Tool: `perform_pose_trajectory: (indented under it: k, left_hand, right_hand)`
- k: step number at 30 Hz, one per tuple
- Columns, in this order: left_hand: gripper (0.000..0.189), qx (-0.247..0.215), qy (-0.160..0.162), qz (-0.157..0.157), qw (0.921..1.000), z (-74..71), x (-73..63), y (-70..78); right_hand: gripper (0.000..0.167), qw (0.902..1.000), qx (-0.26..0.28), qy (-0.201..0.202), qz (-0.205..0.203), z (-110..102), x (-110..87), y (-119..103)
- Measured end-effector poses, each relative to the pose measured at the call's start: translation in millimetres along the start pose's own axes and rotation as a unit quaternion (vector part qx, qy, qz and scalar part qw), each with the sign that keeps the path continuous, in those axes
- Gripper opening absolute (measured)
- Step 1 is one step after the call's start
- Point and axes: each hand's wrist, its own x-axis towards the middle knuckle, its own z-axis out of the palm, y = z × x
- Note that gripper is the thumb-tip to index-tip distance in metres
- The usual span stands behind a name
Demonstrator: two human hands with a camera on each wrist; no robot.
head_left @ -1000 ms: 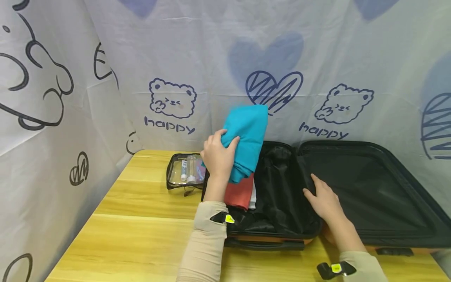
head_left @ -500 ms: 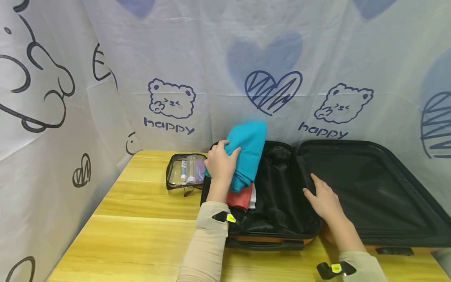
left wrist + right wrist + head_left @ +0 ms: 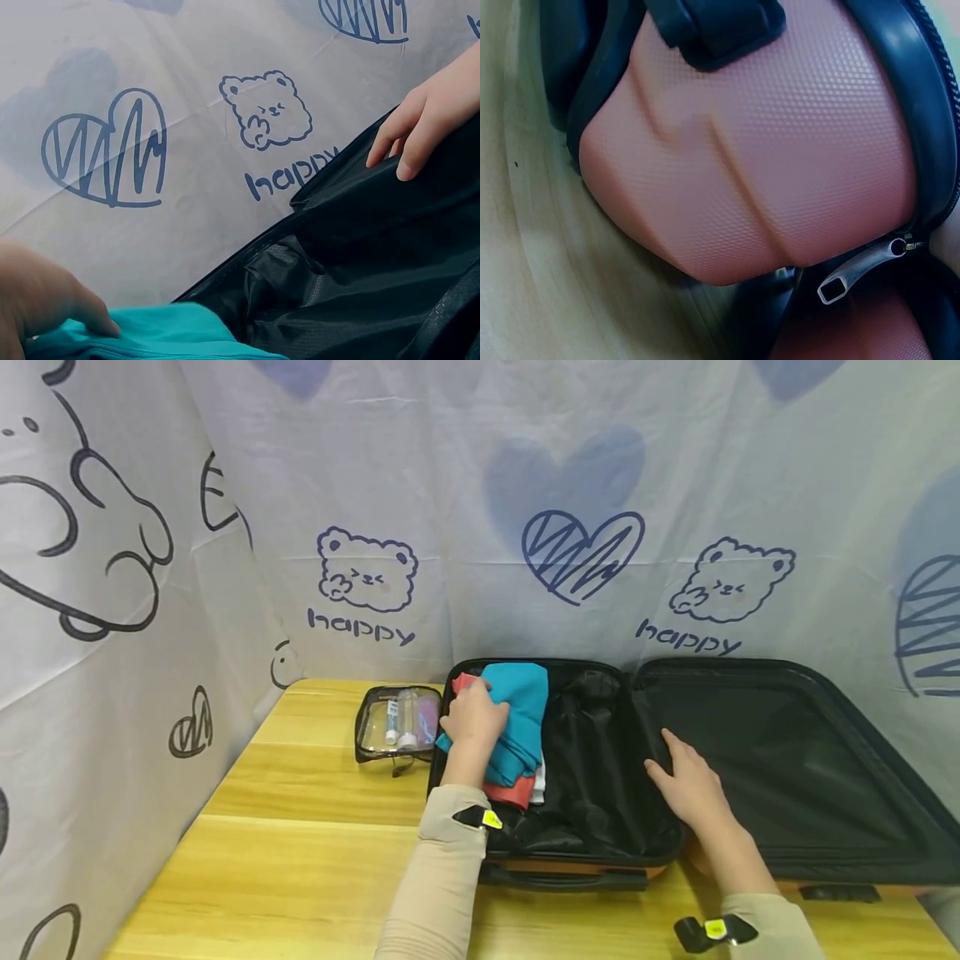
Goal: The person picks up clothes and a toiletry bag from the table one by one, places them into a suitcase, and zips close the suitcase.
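Low in the left half of the open suitcase [image 3: 577,863] lies a folded teal cloth [image 3: 522,710]. My left hand [image 3: 474,718] holds it by the left side, thumb on top; the fingers under it are hidden. In the left wrist view, the teal cloth [image 3: 172,334] is under the left thumb. Beneath it show a red cloth [image 3: 513,794] and the edge of a white cloth [image 3: 539,781]. My right hand [image 3: 693,785] rests on the suitcase's inner rim between its two halves, fingers nearly straight.
A clear pouch [image 3: 375,720] with small bottles stands left of the suitcase on the wooden table [image 3: 300,860]. The suitcase's other half [image 3: 780,768] lies spread at the right. A zipper pull [image 3: 862,270] hangs by the orange shell [image 3: 780,150]. A printed curtain [image 3: 480,485] hangs behind.
My left hand has lowered the teal cloth from above the suitcase down onto the red cloth. The right hand has stayed in place on the rim.
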Motion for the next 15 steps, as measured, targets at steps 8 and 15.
perform_pose_trajectory:
  k: [8,15]
  left_hand:
    - [0.04,-0.014,-0.016,-0.018,0.9996,-0.9,1.1,-0.6]
    - [0.049,0.108,-0.051,-0.014,0.9928,0.1,-1.6,1.5]
  right_hand:
    - [0.07,1.0,-0.002,0.004,-0.001,-0.4,0.7,0.5]
    - [0.07,1.0,-0.002,0.005,-0.004,-0.2,-0.2,1.4]
